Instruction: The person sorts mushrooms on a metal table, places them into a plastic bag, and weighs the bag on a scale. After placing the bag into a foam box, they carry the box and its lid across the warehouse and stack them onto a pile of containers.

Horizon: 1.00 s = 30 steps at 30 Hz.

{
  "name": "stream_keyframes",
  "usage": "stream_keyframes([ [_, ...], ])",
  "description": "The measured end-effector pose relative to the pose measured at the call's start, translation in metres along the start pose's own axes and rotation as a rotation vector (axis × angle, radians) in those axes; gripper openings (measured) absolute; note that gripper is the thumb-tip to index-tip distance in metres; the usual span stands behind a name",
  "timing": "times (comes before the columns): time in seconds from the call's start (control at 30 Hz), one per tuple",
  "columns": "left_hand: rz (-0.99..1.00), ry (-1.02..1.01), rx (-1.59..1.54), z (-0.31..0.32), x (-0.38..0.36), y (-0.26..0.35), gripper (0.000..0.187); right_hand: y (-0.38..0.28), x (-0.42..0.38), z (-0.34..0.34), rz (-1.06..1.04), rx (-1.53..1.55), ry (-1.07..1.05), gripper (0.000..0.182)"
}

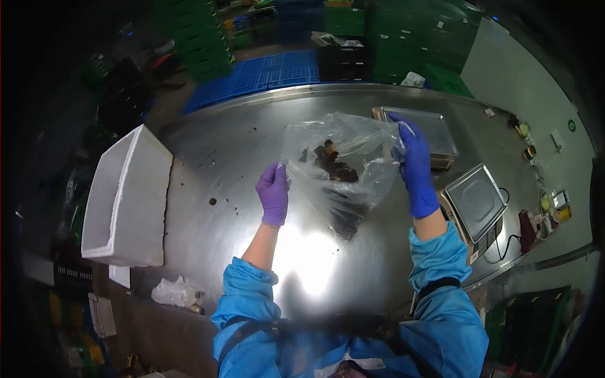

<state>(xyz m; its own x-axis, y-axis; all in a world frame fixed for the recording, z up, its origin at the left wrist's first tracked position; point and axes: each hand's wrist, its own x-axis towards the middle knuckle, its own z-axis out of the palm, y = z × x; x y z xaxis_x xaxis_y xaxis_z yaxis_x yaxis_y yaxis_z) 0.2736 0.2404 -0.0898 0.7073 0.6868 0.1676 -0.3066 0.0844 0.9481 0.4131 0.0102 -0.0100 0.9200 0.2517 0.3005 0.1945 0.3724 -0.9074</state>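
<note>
Left hand (273,192), purple glove, fingers pinched on the left edge of a clear plastic bag (343,164). Right hand (414,165), blue glove, fingers closed on the bag's right edge. Bag held spread above the steel worktop (214,164); dark clumps inside. Weighing scale (476,200) near the right forearm; white foam box (126,198) well left.

The dark clumps (337,169) inside the plastic bag (353,157) are too blurred to identify.
</note>
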Motion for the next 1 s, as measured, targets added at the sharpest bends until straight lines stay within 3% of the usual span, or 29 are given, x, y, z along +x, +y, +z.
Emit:
stream_keyframes([
  [0.1,0.097,0.038,0.019,-0.010,-0.032,0.028,0.014,-0.007,-0.016,0.016,0.127,-0.054,-0.057,0.027],
  [0.2,0.216,-0.032,0.197,-0.021,-0.066,0.043,0.015,0.004,-0.039,0.040,0.123,-0.229,-0.335,0.026],
  [0.27,0.116,-0.126,0.344,-0.035,-0.085,0.041,0.018,0.007,-0.059,0.056,0.267,-0.388,-0.526,0.027],
  [0.33,0.100,-0.132,0.409,-0.058,-0.101,0.044,0.019,0.018,-0.068,0.054,0.274,-0.510,-0.565,0.027],
  [0.4,-0.160,-0.295,0.436,-0.091,-0.126,0.049,0.018,0.025,-0.072,0.041,0.275,-0.642,-0.572,0.027],
  [0.43,-0.268,-0.405,0.405,-0.110,-0.136,0.040,0.020,0.026,-0.075,0.032,0.284,-0.683,-0.892,0.028],
  [0.47,-0.232,-0.492,0.492,-0.126,-0.145,0.030,0.020,0.028,-0.078,0.028,0.287,-0.716,-1.210,0.030],
  [0.5,-0.194,-0.583,0.577,-0.139,-0.154,0.022,0.020,0.031,-0.083,0.030,0.290,-0.719,-1.200,0.030],
  [0.6,-0.343,-0.580,0.360,-0.160,-0.171,0.007,0.021,0.049,-0.096,0.042,0.249,-0.629,-1.179,0.036],
  [0.67,-0.299,-0.614,0.438,-0.163,-0.178,0.004,0.022,0.085,-0.101,0.062,-0.006,-0.810,-0.702,0.043],
  [0.7,-0.229,-0.636,0.497,-0.163,-0.183,0.006,0.022,0.106,-0.107,0.071,-0.008,-0.816,-0.681,0.043],
  [0.77,-0.217,-0.595,0.378,-0.172,-0.189,-0.005,0.024,0.154,-0.115,0.084,-0.007,-1.379,-0.695,0.039],
  [0.8,-0.236,-0.556,0.345,-0.174,-0.190,-0.001,0.025,0.183,-0.118,0.084,-0.014,-1.390,-0.687,0.039],
  [0.87,-0.254,-0.513,0.304,-0.178,-0.186,0.005,0.026,0.225,-0.124,0.078,0.176,-1.655,-0.783,0.031],
  [0.9,-0.269,-0.409,0.235,-0.180,-0.181,0.005,0.027,0.219,-0.122,0.080,0.178,-1.661,-0.783,0.031],
  [0.97,-0.254,-0.281,0.137,-0.182,-0.173,0.014,0.033,0.190,-0.122,0.081,-0.063,-1.284,-0.292,0.024],
  [1.0,-0.235,-0.258,0.089,-0.181,-0.167,0.019,0.034,0.164,-0.116,0.082,-0.119,-1.223,-0.215,0.024],
])
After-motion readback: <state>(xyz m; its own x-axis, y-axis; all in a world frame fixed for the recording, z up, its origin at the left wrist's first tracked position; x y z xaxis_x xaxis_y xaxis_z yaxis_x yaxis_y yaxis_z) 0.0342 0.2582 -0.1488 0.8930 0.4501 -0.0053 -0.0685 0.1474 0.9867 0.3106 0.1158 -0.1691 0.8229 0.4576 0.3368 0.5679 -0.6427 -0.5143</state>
